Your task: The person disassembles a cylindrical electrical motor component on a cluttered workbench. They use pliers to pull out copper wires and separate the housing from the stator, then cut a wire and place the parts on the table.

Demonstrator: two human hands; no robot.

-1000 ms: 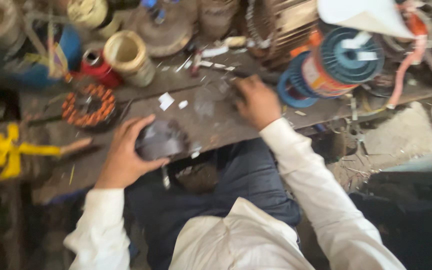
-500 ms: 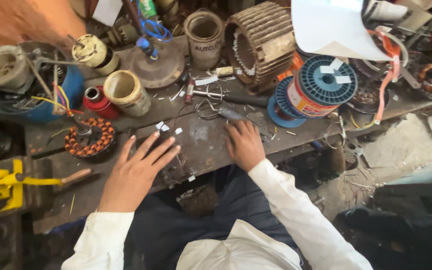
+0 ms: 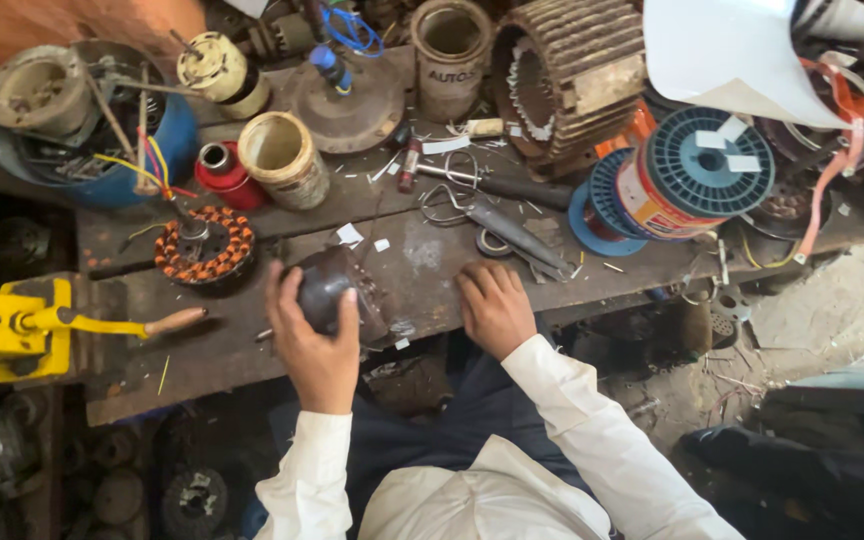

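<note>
At the centre of the frame, the left hand (image 3: 314, 345) is gripping a dark rounded metal motor part (image 3: 330, 288) on the worn wooden workbench (image 3: 252, 345). Just right, the right hand (image 3: 495, 308) is resting loosely curled, holding nothing, below long grey metal pliers (image 3: 512, 235).

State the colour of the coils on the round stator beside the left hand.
Orange coils on the stator, head view.

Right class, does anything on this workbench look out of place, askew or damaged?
Yes. Small white scraps and wire offcuts lie strewn over the bench. The finned motor housing lies tipped on its side. The left hand grips a dark motor part; the right hand rests flat.
</note>
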